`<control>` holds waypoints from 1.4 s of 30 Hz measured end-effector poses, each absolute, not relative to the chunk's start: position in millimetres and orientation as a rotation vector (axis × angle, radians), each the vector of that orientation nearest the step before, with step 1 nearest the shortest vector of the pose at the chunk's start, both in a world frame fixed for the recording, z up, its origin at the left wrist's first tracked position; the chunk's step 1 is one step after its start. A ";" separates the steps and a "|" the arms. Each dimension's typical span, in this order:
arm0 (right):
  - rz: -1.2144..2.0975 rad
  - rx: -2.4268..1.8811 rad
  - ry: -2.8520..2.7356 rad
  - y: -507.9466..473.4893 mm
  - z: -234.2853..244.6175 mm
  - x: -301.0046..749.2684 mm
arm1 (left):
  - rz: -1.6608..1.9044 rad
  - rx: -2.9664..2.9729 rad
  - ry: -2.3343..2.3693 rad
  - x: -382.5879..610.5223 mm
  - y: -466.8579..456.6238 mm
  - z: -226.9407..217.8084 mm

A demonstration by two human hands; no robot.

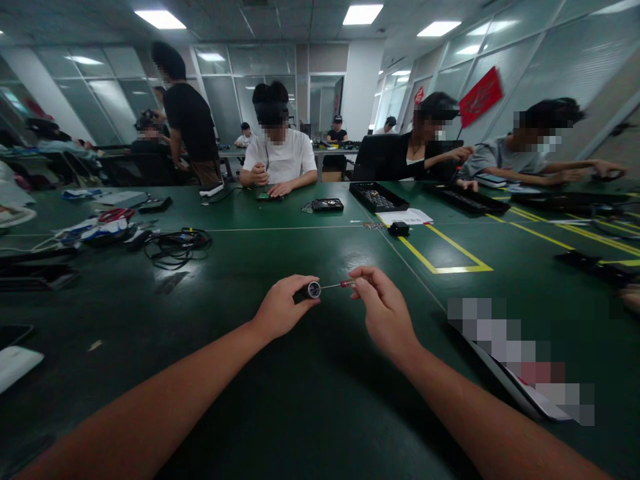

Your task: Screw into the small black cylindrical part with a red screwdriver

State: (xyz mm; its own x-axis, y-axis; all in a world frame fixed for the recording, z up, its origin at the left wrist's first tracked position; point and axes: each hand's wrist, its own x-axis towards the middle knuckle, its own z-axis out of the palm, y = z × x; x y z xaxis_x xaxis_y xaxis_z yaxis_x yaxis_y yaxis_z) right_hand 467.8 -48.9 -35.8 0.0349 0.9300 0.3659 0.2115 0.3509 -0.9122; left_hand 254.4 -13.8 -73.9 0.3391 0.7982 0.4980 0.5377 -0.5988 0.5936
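My left hand [284, 305] is closed around a short black cylinder [313, 289] with a silver-rimmed round end turned toward me. What kind of part it is I cannot make out. In my right hand [384, 308] is a small screwdriver [347, 284] with a red and clear handle, pinched between thumb and fingers. Its thin metal shaft points left, and the tip reaches the side of the cylinder near the rim. Both hands are held above the green table [300, 413], close to each other.
Coiled black cables [180, 248] lie on the left. Farther back are a small black box [327, 205] and a black parts tray [377, 198]. A small black block [399, 229] sits near yellow tape [460, 269]. Papers [530, 380] lie at right. Several people work across the table.
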 end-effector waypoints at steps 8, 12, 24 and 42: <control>0.724 -1.153 -1.536 -47.2 -40.0 468.6 | 1.124 2.278 1.187 254.2 -12.2 -75.3; 0.785 -1.110 -1.437 -43.5 -42.9 468.4 | 1.124 2.279 1.194 253.7 -11.5 -75.9; 1.242 -1.048 -1.005 -22.1 -52.9 474.0 | 1.105 2.447 1.169 255.2 -14.7 -69.0; 0.836 -1.059 -1.318 -33.8 -49.0 467.9 | 1.087 2.343 1.226 255.7 -14.1 -71.3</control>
State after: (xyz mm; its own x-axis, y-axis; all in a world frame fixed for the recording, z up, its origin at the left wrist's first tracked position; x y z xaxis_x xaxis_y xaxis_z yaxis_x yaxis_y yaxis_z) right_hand 467.9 -33.8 -49.0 0.1028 0.9354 0.3384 0.0925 0.3298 -0.9395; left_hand 255.7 -14.1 -71.3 0.3558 0.7950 0.4913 0.5829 -0.5997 0.5482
